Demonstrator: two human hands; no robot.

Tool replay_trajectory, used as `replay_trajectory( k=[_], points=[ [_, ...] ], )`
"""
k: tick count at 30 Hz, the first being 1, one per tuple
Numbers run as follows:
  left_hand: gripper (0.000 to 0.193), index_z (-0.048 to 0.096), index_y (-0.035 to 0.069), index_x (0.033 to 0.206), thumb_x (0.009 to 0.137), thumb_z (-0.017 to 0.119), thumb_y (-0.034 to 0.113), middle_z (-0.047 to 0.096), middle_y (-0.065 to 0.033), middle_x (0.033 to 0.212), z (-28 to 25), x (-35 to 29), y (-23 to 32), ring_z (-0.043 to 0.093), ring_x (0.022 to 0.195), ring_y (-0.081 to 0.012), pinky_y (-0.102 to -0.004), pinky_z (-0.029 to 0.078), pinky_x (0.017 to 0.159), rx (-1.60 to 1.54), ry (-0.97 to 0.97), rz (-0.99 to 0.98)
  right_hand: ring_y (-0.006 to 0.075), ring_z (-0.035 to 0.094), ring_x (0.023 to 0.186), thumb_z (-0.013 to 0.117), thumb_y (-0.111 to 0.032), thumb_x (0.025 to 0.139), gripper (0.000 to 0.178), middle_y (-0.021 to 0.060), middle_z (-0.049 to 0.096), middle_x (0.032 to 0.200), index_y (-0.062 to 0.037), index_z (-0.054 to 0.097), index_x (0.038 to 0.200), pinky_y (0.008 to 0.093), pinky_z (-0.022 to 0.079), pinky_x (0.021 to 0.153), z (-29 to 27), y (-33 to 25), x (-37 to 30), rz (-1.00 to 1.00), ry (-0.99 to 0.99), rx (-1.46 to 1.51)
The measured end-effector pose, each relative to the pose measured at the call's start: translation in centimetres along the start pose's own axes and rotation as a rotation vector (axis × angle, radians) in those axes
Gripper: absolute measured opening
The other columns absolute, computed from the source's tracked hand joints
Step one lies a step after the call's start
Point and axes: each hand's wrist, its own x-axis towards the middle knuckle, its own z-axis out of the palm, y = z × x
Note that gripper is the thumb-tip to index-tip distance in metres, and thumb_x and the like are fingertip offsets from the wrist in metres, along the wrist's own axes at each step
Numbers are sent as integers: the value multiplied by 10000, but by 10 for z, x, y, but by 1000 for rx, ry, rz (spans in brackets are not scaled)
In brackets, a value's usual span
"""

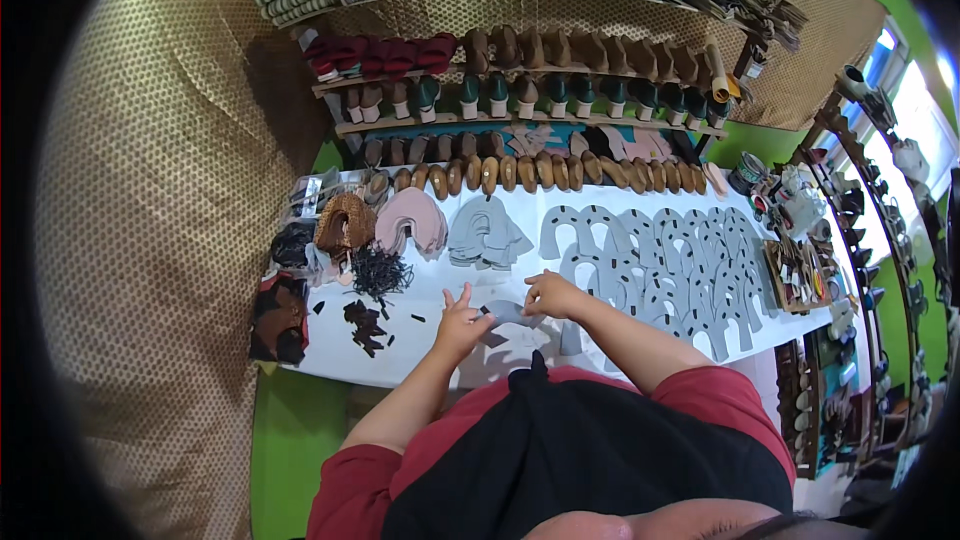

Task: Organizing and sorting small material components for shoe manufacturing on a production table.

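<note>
A grey U-shaped shoe-upper piece [512, 313] is held just over the near edge of the white table. My left hand [459, 326] has its thumb at the piece's left end, with a small dark patch beside it; the other fingers stretch upward. At the right part of the piece, my right hand [551, 296] pinches it between thumb and fingers. Left of my hands lie small black strips [365, 328] and a heap of thin black strips [382, 272]. Many grey U-shaped pieces [655, 250] with black patches lie in overlapping rows to the right.
Farther back sit stacks of grey pieces [485, 230], pink pieces [411, 221] and brown patterned pieces [345, 223]. A row of brown shoe lasts [545, 172] lines the table's back, below shelves of shoes [555, 90]. A tool box [800, 275] stands at the right edge.
</note>
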Motion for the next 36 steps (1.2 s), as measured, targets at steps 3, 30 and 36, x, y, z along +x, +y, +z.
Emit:
replay_trajectory(
  k=[3,30,36],
  points=[
    [316,705,13,789,841,703,324,291,-258,1549,-20,-7,8,-2,1447,-560,-509,151,1179,-43,-55,110,361,447,1340,773,-346,750,247,233,617,1268,-103,761,794,478,224,1173,-13,-20,-11,-52,20,45],
    [662,408,13,1446,874,626,266,123,-222,1615,-212,-68,-226,46,1486,-451,-558,72,1186,455,266,-210,382,42,1508,437,-544,961,762,184,99,1629,-158,181,1567,631,63,1162,166,-71,105,234,128,-439],
    [714,309,12,1494,894,589,280,114,-199,1624,-217,-90,-247,41,1499,-409,-542,60,1193,527,110,-209,351,208,1470,594,-589,857,902,157,326,1540,-86,255,1524,723,69,1112,158,-64,77,420,357,-366]
  ],
)
